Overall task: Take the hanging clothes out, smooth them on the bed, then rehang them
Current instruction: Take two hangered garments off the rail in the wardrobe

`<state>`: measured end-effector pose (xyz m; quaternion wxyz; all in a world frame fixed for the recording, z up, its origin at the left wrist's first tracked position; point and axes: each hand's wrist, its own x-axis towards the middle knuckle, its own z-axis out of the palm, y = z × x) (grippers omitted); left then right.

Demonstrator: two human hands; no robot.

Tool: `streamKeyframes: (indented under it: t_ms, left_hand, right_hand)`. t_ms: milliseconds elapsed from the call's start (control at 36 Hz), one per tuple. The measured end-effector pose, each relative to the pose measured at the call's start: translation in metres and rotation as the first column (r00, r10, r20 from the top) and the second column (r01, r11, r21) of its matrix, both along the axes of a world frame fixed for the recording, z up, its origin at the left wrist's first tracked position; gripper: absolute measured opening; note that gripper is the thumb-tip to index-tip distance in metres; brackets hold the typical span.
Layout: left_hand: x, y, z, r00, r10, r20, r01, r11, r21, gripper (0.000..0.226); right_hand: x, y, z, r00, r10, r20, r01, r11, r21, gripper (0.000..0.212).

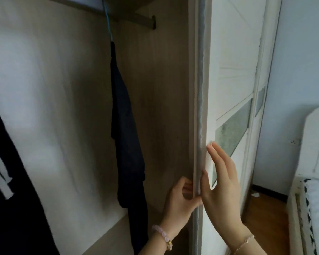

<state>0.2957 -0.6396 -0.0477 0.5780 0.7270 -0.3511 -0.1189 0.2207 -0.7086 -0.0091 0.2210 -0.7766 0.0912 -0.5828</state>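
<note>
A dark navy garment (pixel 127 137) hangs from a blue hanger (pixel 107 19) on the wardrobe rail (pixel 136 19). A second dark garment (pixel 13 190) with white print fills the lower left. My left hand (pixel 180 197) grips the edge of the sliding wardrobe door (pixel 228 70), fingers curled round its inner side. My right hand (pixel 221 183) lies flat against the door's white front, fingers straight.
The wardrobe interior has wood-grain walls (pixel 164 107) and a pale back panel. At the right stand a white bed frame (pixel 313 144) and a mattress with patterned bedding (pixel 317 208). Wooden floor (pixel 265 218) lies between the wardrobe and the bed.
</note>
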Motion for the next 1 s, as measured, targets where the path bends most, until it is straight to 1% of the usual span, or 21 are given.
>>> streamKeyframes:
  t_ms: [28, 83, 139, 167, 194, 278, 389, 417, 472, 528, 556, 611, 639, 667, 694, 722, 750, 833, 861, 917, 1000]
  left_hand:
    - [-0.001, 0.002, 0.003, 1.0, 0.009, 0.015, -0.009, 1.0, 0.005, 0.018]
    - [-0.004, 0.008, 0.013, 0.998, -0.004, 0.063, 0.004, 1.0, 0.008, 0.028]
    - [-0.006, 0.019, 0.028, 0.996, 0.004, 0.087, -0.005, 1.0, 0.011, 0.054]
    - [-0.003, 0.026, 0.035, 0.994, 0.05, 0.095, -0.054, 0.998, 0.035, 0.062]
    - [0.0, 0.034, 0.041, 0.989, 0.11, 0.103, -0.114, 0.993, 0.034, 0.057]
    - [0.008, 0.065, 0.072, 0.93, 0.35, 0.11, -0.344, 0.936, -0.073, 0.019]
    - [0.007, 0.117, 0.127, 0.76, 0.58, 0.294, -0.54, 0.815, -0.211, 0.025]
    - [0.005, 0.129, 0.142, 0.704, 0.622, 0.343, -0.577, 0.783, -0.233, 0.025]
    - [0.0, 0.149, 0.175, 0.583, 0.685, 0.437, -0.637, 0.72, -0.278, 0.021]
    - [-0.004, 0.17, 0.208, 0.367, 0.713, 0.598, -0.719, 0.625, -0.303, 0.021]
    - [-0.006, 0.18, 0.225, 0.228, 0.693, 0.684, -0.767, 0.561, -0.312, 0.026]
    - [-0.011, 0.203, 0.257, -0.046, 0.59, 0.806, -0.862, 0.384, -0.33, 0.035]
    - [-0.014, 0.213, 0.272, -0.149, 0.524, 0.839, -0.895, 0.288, -0.339, 0.039]
    - [-0.017, 0.224, 0.285, -0.22, 0.46, 0.86, -0.918, 0.2, -0.342, 0.044]
    - [-0.02, 0.233, 0.297, -0.253, 0.412, 0.875, -0.936, 0.123, -0.329, 0.048]
    - [-0.021, 0.243, 0.307, -0.25, 0.391, 0.886, -0.954, 0.057, -0.294, 0.052]
    - [-0.022, 0.25, 0.316, -0.219, 0.397, 0.891, -0.971, -0.003, -0.238, 0.054]
    - [-0.017, 0.271, 0.329, -0.046, 0.471, 0.881, -0.989, -0.144, 0.026, 0.054]
    - [-0.014, 0.276, 0.33, 0.007, 0.501, 0.866, -0.98, -0.17, 0.107, 0.052]
    - [-0.01, 0.285, 0.329, 0.057, 0.529, 0.847, -0.959, -0.206, 0.193, 0.047]
    - [-0.004, 0.295, 0.33, 0.028, 0.583, 0.812, -0.964, -0.198, 0.176, 0.032]
  right_hand:
    - [0.001, 0.005, 0.007, 0.999, -0.001, 0.055, 0.007, 0.994, -0.114, 0.056]
    - [0.006, 0.017, 0.026, 0.983, 0.148, 0.106, -0.113, 0.951, -0.287, 0.052]
    - [0.018, 0.025, 0.048, 0.933, 0.352, 0.073, -0.316, 0.9, -0.3, 0.045]
    - [0.026, 0.028, 0.058, 0.899, 0.436, 0.048, -0.411, 0.876, -0.252, 0.042]
    - [0.034, 0.031, 0.069, 0.867, 0.498, 0.026, -0.485, 0.854, -0.187, 0.039]
    - [0.063, 0.038, 0.098, 0.796, 0.605, -0.022, -0.605, 0.796, 0.0, 0.041]
    - [0.1, 0.05, 0.141, 0.642, 0.766, 0.012, -0.748, 0.623, 0.229, 0.048]
    - [0.107, 0.054, 0.153, 0.622, 0.783, 0.02, -0.762, 0.599, 0.247, 0.05]
    - [0.124, 0.064, 0.176, 0.619, 0.785, 0.026, -0.766, 0.596, 0.24, 0.056]
    - [0.141, 0.072, 0.199, 0.616, 0.787, 0.023, -0.765, 0.591, 0.255, 0.062]
    - [0.15, 0.075, 0.211, 0.609, 0.793, 0.016, -0.765, 0.582, 0.275, 0.066]
    - [0.169, 0.079, 0.232, 0.587, 0.81, -0.011, -0.759, 0.554, 0.342, 0.073]
    - [0.178, 0.08, 0.242, 0.573, 0.82, -0.015, -0.752, 0.533, 0.387, 0.074]
    - [0.187, 0.079, 0.249, 0.558, 0.83, -0.006, -0.749, 0.507, 0.427, 0.072]
    - [0.194, 0.078, 0.255, 0.542, 0.84, -0.002, -0.742, 0.48, 0.467, 0.067]
    - [0.2, 0.077, 0.26, 0.527, 0.85, 0.0, -0.738, 0.458, 0.495, 0.062]
    - [0.205, 0.075, 0.264, 0.512, 0.859, 0.002, -0.733, 0.436, 0.523, 0.057]
    - [0.217, 0.072, 0.272, 0.491, 0.871, 0.011, -0.702, 0.388, 0.597, 0.046]
    - [0.222, 0.072, 0.274, 0.493, 0.87, 0.024, -0.689, 0.373, 0.621, 0.045]
    - [0.227, 0.072, 0.279, 0.498, 0.864, 0.07, -0.678, 0.338, 0.653, 0.043]
    - [0.232, 0.075, 0.285, 0.494, 0.863, 0.108, -0.682, 0.307, 0.664, 0.04]
